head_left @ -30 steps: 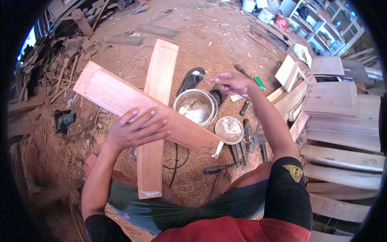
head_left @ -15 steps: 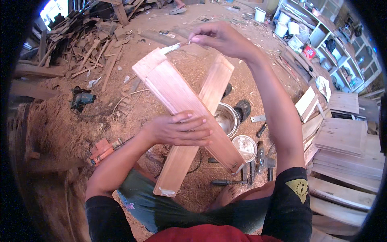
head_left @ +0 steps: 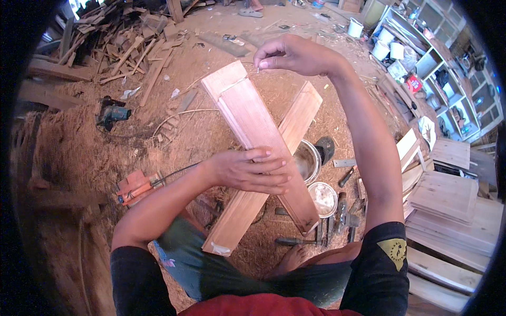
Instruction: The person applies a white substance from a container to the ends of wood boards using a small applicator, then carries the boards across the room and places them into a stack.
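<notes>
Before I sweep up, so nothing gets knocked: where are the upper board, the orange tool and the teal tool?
Upper board [head_left: 257,126]: head view, on its flat face.
Orange tool [head_left: 138,188]: head view, orange body.
Teal tool [head_left: 120,114]: head view, teal body.

Bucket [head_left: 309,162] partly behind upper board [head_left: 252,113]

Counted in a workshop: one left hand [head_left: 250,172] at the centre and one right hand [head_left: 292,56] toward one o'clock; two crossed wooden boards [head_left: 245,108]; one thin tool [head_left: 258,69] near twelve; one round pail [head_left: 310,158] at three; one round tub [head_left: 334,203] at four; two power tools, one green [head_left: 120,114] near ten, one orange [head_left: 138,188] between eight and nine; one red container [head_left: 414,84] at two; one grey sandal [head_left: 250,13] at twelve.
</notes>
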### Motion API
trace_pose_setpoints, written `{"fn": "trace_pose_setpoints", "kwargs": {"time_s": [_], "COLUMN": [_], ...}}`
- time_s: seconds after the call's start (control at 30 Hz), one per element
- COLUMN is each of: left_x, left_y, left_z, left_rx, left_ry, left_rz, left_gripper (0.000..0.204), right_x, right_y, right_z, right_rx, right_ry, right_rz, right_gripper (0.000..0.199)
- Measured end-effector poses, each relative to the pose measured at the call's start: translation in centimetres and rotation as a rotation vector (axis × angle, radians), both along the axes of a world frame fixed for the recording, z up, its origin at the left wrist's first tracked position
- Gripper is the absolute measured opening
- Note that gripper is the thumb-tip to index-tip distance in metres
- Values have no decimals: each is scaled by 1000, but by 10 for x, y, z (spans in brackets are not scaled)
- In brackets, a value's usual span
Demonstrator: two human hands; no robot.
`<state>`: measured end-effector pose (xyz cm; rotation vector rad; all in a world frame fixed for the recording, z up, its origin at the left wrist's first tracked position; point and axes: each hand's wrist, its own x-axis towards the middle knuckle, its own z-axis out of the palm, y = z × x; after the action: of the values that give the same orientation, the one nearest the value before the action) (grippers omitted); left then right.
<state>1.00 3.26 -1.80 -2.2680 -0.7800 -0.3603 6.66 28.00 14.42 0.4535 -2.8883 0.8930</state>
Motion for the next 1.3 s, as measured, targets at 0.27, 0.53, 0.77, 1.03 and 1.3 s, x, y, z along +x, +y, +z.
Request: {"fn": "trace_pose_setpoints", "kwargs": {"time_s": [0.27, 0.53, 0.77, 1.03, 1.3], "left_x": [0, 0, 0, 0, -40], "left_y": [2, 0, 0, -1, -21], "left_z": [2, 0, 2, -1, 5], "left_rx": [-15, -47, -54, -125, -42], "left_ry": [-19, -48, -60, -16, 47], "left_rz": [-32, -58, -36, -54, 261], "left_gripper": [39, 38, 35, 41, 42], "right_x": [-3, -7, 0, 35, 144], "right_y": [0, 14, 19, 64, 109], "right_z": [-9, -25, -28, -23, -64], "right_rx": [-148, -184, -148, -136, 117], "right_ry": [-70, -4, -60, -28, -135], "right_rz": [-52, -82, -131, -230, -718], "right_gripper": [25, 25, 21, 22, 25]}}
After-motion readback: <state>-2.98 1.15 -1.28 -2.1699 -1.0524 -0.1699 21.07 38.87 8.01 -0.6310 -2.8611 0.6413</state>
